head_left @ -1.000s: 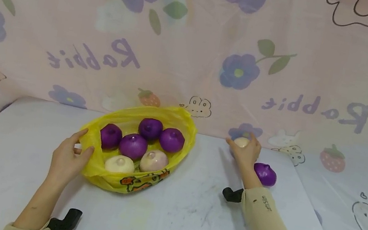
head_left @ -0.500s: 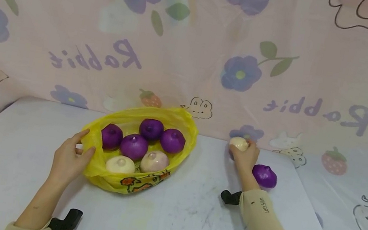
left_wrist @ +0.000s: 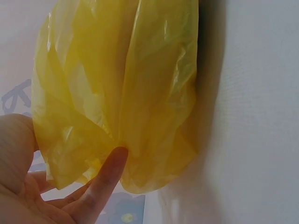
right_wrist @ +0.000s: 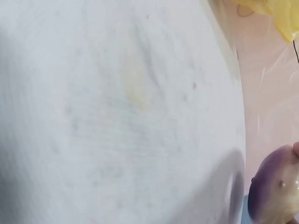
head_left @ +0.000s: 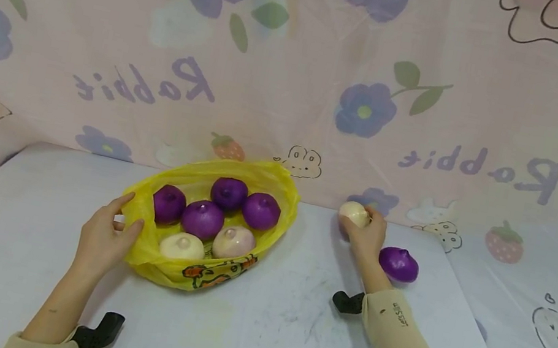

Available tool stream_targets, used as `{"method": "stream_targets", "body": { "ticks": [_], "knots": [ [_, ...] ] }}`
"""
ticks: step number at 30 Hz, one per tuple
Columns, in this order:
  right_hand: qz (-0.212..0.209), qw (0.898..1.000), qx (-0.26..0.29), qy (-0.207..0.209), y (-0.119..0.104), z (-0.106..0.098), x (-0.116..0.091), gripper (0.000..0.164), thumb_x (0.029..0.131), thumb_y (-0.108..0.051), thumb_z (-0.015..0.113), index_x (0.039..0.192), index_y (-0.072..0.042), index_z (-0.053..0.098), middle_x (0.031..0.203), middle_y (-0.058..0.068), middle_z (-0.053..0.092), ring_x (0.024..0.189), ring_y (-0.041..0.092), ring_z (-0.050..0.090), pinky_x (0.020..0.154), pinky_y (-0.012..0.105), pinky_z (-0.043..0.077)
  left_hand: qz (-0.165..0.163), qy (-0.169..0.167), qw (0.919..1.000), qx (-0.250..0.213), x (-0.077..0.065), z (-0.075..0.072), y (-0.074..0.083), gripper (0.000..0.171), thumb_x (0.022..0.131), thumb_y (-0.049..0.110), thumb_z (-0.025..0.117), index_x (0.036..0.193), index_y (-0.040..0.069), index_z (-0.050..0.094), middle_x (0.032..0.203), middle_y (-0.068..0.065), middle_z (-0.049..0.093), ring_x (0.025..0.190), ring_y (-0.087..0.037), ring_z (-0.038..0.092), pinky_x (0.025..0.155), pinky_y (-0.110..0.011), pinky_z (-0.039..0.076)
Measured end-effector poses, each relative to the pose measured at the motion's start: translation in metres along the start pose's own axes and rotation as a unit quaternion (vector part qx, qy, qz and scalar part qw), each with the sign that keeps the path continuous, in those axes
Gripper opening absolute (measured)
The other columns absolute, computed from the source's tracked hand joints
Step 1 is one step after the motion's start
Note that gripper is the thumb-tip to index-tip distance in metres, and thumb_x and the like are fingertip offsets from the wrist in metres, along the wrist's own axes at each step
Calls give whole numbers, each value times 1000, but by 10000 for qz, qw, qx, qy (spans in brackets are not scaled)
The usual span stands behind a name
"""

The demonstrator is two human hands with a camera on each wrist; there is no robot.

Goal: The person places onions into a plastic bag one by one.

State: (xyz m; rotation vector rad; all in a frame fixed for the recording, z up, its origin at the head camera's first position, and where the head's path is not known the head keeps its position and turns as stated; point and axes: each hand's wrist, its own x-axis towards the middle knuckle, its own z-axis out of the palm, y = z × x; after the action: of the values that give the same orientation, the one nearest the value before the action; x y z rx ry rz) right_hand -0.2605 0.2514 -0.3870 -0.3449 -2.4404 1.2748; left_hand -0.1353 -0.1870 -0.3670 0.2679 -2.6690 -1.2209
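A yellow plastic bag (head_left: 207, 276) stands wide open on the white table, with several purple onions (head_left: 202, 219) and two pale onions (head_left: 182, 246) inside. At its left side my left hand (head_left: 104, 243) holds the bag's edge between thumb and fingers; the left wrist view shows a fingertip against the crinkled plastic (left_wrist: 154, 93). My right hand (head_left: 370, 237) grips a pale onion (head_left: 353, 213) near the back of the table, right of the bag. In the right wrist view this onion (right_wrist: 273, 186) shows a purple side. Another purple onion (head_left: 398, 265) lies just right of my right wrist.
A pinkish floral cloth (head_left: 285, 75) hangs directly behind the table's back edge. White tabletop (head_left: 275, 322) with faint dark smudges stretches between the two arms. Black wrist mounts (head_left: 100, 332) stick out from both sleeves.
My right hand has moved slightly left with the pale onion, now more plainly visible in its fingers. The left hand and the bag have stayed in place.
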Motion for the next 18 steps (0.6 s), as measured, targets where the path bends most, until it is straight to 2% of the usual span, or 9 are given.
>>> {"method": "stream_targets", "body": {
  "ticks": [11,18],
  "knots": [
    [-156,9990,248,-327,-19,-2,-8,67,78,-18,76,135,2,48,138,23,45,129,36,41,108,49,33,0,5,10000,-5,0,0,1,57,93,17,56,144,0,38,125,-29,50,100,-40,61,65,-24,48],
    [-393,9979,300,-407,-32,-3,-14,68,78,-22,78,136,-3,48,136,20,45,125,33,42,102,48,36,58,65,10000,-10,1,0,1,56,92,17,55,144,0,39,125,-29,50,99,-40,61,65,-24,46]
  ]
}}
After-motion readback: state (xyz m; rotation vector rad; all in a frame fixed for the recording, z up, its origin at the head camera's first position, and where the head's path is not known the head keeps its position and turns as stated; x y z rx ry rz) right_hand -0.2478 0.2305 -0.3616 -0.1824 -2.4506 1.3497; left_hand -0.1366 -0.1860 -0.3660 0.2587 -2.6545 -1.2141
